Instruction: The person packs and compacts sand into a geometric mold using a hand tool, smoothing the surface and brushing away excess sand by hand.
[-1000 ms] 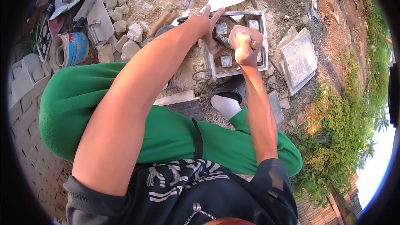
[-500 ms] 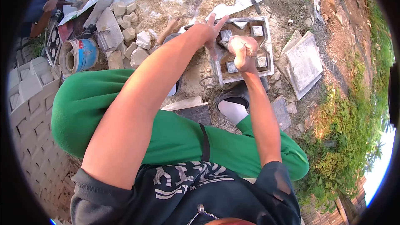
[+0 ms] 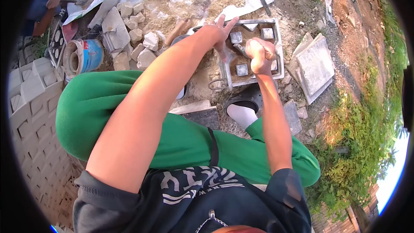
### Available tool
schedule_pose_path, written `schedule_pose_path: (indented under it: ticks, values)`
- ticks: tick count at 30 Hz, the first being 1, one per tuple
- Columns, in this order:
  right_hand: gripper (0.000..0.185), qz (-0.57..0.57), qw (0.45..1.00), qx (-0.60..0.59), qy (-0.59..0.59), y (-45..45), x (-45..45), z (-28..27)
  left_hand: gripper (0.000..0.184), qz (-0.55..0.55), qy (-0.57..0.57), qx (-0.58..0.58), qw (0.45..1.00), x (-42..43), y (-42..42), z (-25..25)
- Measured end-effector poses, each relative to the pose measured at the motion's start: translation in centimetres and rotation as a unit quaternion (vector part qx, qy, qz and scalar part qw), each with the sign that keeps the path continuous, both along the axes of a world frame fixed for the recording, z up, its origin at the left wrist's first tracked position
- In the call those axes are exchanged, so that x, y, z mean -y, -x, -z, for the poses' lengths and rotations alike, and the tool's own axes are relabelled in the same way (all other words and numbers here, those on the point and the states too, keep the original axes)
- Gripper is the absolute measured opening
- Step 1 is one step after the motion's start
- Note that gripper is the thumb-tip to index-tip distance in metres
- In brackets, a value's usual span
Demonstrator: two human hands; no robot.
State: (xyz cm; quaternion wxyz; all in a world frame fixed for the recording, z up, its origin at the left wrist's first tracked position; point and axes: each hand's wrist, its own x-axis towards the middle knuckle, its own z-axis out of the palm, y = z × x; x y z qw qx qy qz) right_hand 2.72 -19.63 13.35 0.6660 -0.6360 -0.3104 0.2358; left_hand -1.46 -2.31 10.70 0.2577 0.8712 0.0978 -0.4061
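A square metal mould (image 3: 279,45) with several pale square blocks inside, one of them a block (image 3: 242,69) near its lower left corner, lies on the dusty ground. My left hand (image 3: 219,34) rests on the mould's left edge with its fingers spread. Over the middle of the mould, my right hand (image 3: 260,55) is closed in a fist round a tool handle. The tool's far end is mostly hidden by that hand. A wire loop (image 3: 217,84) sticks out at the mould's lower left.
Flat slabs (image 3: 316,67) lie right of the mould. Broken stones (image 3: 151,41) and a blue and red bucket (image 3: 91,55) are at the left. A co-worker's hand (image 3: 54,1) holds a tool at the upper left. My shod foot is below the mould.
The view has shifted, so the scene sits farther right and lower, and a co-worker's hands have come into view. My right hand has moved slightly right over the mould, still closed.
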Motion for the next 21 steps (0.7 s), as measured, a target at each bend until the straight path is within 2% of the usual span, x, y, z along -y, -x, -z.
schedule_pose_path:
  ticks: [1, 3, 4, 5, 8, 11, 13, 14, 15, 17, 19, 21]
  values:
    - [0.033, -0.027, 0.999, 0.001, 0.033, -0.5, 0.1, -0.7, 0.161, -0.001, 0.0, 0.003, 1.0, -0.1, -0.2, 0.3]
    - [0.034, 0.026, 0.999, 0.02, 0.018, 0.1, 0.2, -1.8, 0.161, 0.0, 0.006, 0.004, 1.0, 0.4, 0.0, 0.8]
    - [0.036, 0.018, 0.999, 0.028, -0.001, 0.1, 0.8, -2.4, 0.161, -0.003, 0.002, 0.007, 1.0, 0.2, -0.2, 0.8]
    - [0.036, 0.06, 0.997, 0.006, -0.042, 0.9, 0.9, -2.6, 0.161, -0.009, -0.003, 0.008, 1.0, 0.1, -0.2, 0.7]
    - [0.037, 0.052, 0.998, -0.001, -0.047, 1.2, 1.3, -1.1, 0.16, -0.004, -0.009, 0.016, 1.0, 0.0, -0.3, 0.8]
    - [0.036, 0.049, 0.998, 0.026, 0.029, 1.7, 1.4, -1.3, 0.161, -0.005, -0.007, 0.015, 1.0, 0.2, -0.1, 1.1]
    - [0.035, 0.108, 0.992, 0.001, -0.072, 2.5, 1.7, -0.6, 0.161, -0.004, -0.005, 0.017, 1.0, -0.3, -0.2, 0.8]
    - [0.036, 0.11, 0.989, 0.086, -0.043, 2.7, 1.3, 0.1, 0.161, -0.003, -0.01, 0.012, 1.0, -0.2, -0.2, 0.6]
    - [0.036, 0.054, 0.996, 0.051, 0.049, 2.5, 1.2, -0.4, 0.161, 0.0, -0.014, 0.007, 1.0, 0.1, -0.2, 0.6]
    - [0.036, 0.07, 0.996, 0.027, 0.049, 1.8, 0.8, -1.5, 0.161, -0.001, -0.017, 0.013, 1.0, 0.1, -0.3, 0.7]
    - [0.036, 0.122, 0.992, -0.027, -0.027, 2.2, 1.1, -2.9, 0.161, -0.001, -0.023, 0.013, 1.0, 0.0, -0.2, 0.5]
    - [0.036, 0.151, 0.986, -0.034, -0.064, 2.6, 2.0, -1.2, 0.161, 0.001, -0.012, -0.001, 1.0, 0.1, -0.2, 0.0]
